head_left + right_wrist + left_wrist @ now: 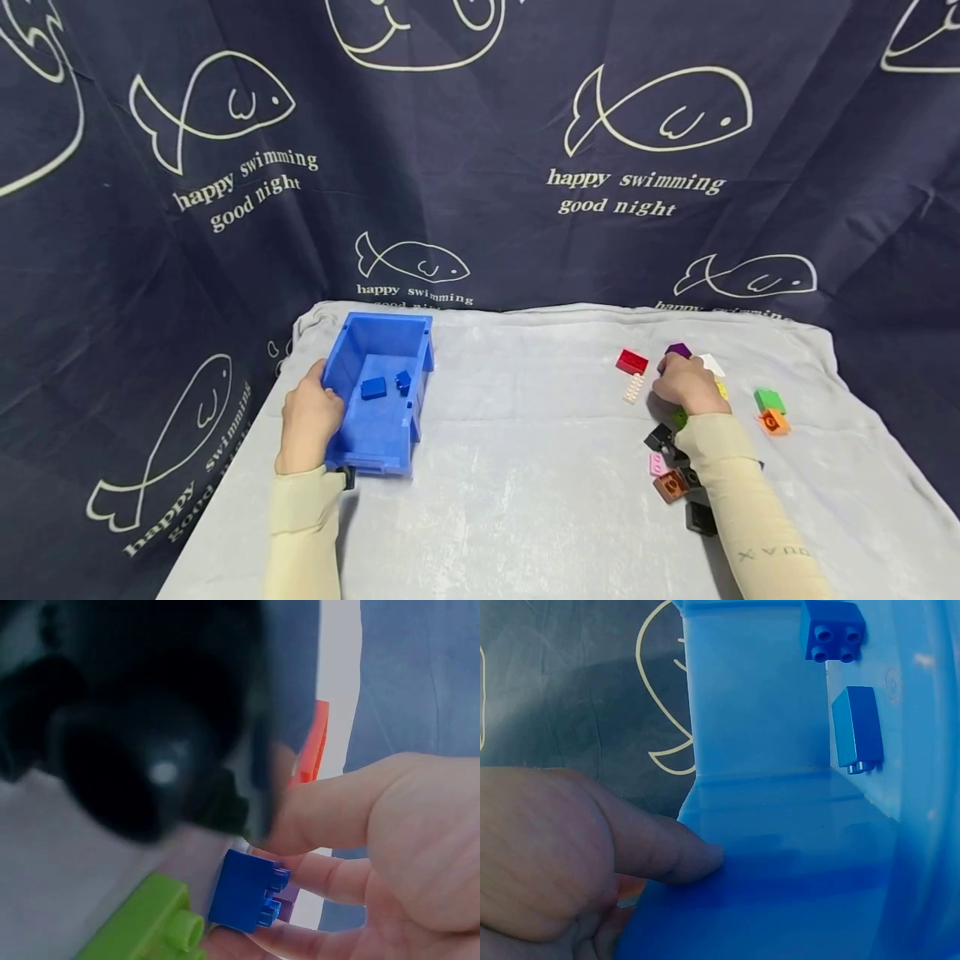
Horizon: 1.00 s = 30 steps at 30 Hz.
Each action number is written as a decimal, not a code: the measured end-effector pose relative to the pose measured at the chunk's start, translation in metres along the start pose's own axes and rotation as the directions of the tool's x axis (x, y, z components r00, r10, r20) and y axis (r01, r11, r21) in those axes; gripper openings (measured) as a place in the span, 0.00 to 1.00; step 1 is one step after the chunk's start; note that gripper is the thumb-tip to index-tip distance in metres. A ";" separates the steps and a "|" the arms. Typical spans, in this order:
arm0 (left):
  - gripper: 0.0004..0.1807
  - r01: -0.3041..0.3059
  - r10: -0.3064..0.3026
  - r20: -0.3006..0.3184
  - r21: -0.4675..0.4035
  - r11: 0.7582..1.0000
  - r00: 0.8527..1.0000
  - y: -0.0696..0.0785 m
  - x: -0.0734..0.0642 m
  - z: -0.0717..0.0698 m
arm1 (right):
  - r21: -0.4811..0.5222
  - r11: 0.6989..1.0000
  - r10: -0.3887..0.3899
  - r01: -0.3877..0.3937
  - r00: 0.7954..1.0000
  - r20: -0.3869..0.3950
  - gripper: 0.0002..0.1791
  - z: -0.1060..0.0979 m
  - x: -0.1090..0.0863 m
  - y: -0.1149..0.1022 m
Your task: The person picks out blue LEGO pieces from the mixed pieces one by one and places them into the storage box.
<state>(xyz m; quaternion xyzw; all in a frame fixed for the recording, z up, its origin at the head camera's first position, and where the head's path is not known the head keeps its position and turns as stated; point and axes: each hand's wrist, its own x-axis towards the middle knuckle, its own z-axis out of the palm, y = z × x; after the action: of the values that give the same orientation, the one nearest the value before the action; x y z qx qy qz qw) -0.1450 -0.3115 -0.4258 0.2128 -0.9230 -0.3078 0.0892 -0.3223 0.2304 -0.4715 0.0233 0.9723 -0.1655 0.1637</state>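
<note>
On the left, a blue plastic box (367, 437) holds two blue bricks (373, 388), which also show in the left wrist view. My left hand (309, 417) grips its left wall, the thumb inside and the other fingers outside. Over at the right, my right hand (688, 385) reaches down among loose bricks, just in front of a purple brick (678, 349). A blue brick (241, 891) sits between its thumb and fingers in the right wrist view. Beside that lies a lime green brick (146, 919), and a blurred black object (142, 712) covers the upper left.
A red brick (632, 362) and a pale studded strip (633, 388) lie left of the right hand. Green (769, 401) and orange (774, 422) bricks lie to its right. Black, pink and brown (670, 486) bricks cluster near the right forearm. A dark fish-print curtain (495, 183) hangs behind the table.
</note>
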 end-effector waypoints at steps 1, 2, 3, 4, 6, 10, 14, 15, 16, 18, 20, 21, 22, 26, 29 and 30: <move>0.31 0.000 0.000 0.002 0.000 1.000 1.000 0.000 0.000 0.000 | 0.004 1.000 0.001 -0.001 1.000 0.000 0.23 0.000 0.000 0.000; 0.31 0.001 -0.001 0.002 -0.002 1.000 1.000 0.000 0.000 0.000 | 0.008 1.000 0.002 -0.002 1.000 -0.002 0.22 0.000 -0.001 0.001; 0.31 -0.001 0.001 0.002 -0.002 1.000 1.000 0.000 0.000 0.000 | 0.011 1.000 0.001 -0.001 1.000 -0.004 0.21 0.000 -0.001 0.002; 0.31 -0.001 0.001 0.004 -0.003 1.000 1.000 0.000 0.000 0.000 | 0.012 1.000 -0.004 0.004 1.000 -0.010 0.20 0.000 -0.002 0.002; 0.30 0.001 -0.001 0.006 -0.005 1.000 1.000 0.001 0.000 0.000 | 0.011 1.000 -0.009 0.009 1.000 -0.022 0.18 0.000 -0.002 0.003; 0.30 0.004 -0.004 0.011 -0.006 1.000 1.000 0.001 -0.001 0.000 | 0.004 1.000 -0.018 0.019 0.999 -0.041 0.15 0.002 -0.002 0.005; 0.30 0.000 0.000 0.008 -0.005 1.000 1.000 0.001 -0.001 -0.001 | 0.000 1.000 -0.030 0.030 0.998 -0.050 0.12 0.003 0.000 0.007; 0.30 -0.001 0.001 0.006 -0.004 1.000 1.000 0.001 -0.001 -0.002 | -0.001 0.999 -0.034 0.034 0.998 -0.052 0.12 0.002 0.000 0.007; 0.30 -0.002 0.002 0.002 -0.004 1.000 1.000 0.000 -0.001 -0.001 | -0.003 0.999 -0.040 0.040 0.998 -0.055 0.11 0.002 0.000 0.008; 0.30 -0.004 0.004 -0.006 -0.004 1.000 1.000 0.000 -0.001 -0.001 | -0.006 0.999 -0.046 0.045 0.997 -0.057 0.10 0.001 0.000 0.009; 0.30 -0.007 0.007 -0.014 -0.004 1.000 1.000 0.000 -0.001 -0.001 | -0.007 0.999 -0.051 0.051 0.997 -0.059 0.09 -0.001 -0.001 0.011; 0.30 -0.007 0.007 -0.015 -0.006 1.000 1.000 0.000 -0.001 0.000 | -0.006 0.998 -0.057 0.057 0.996 -0.065 0.08 -0.002 -0.002 0.011; 0.30 -0.007 0.007 -0.017 -0.006 1.000 1.000 0.000 -0.001 0.000 | -0.003 0.998 -0.060 0.060 0.995 -0.074 0.08 -0.002 -0.002 0.012; 0.30 -0.004 0.004 -0.012 -0.010 1.000 1.000 0.001 0.000 0.000 | 0.027 0.997 -0.067 0.070 0.991 -0.118 0.09 -0.007 -0.006 0.009; 0.31 0.000 0.000 -0.008 -0.012 1.000 1.000 0.001 0.000 0.000 | 0.075 0.994 -0.068 0.078 0.989 -0.133 0.12 -0.013 -0.010 0.002; 0.31 0.001 -0.001 -0.006 -0.011 1.000 1.000 0.000 0.000 -0.001 | 0.090 0.992 -0.073 0.086 0.988 -0.133 0.13 -0.015 -0.011 -0.001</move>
<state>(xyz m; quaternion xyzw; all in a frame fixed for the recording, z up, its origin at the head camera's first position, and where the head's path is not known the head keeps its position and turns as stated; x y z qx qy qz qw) -0.1453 -0.3118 -0.4249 0.2136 -0.9210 -0.3122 0.0930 -0.3164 0.2341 -0.4539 0.0031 0.9719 -0.2164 0.0921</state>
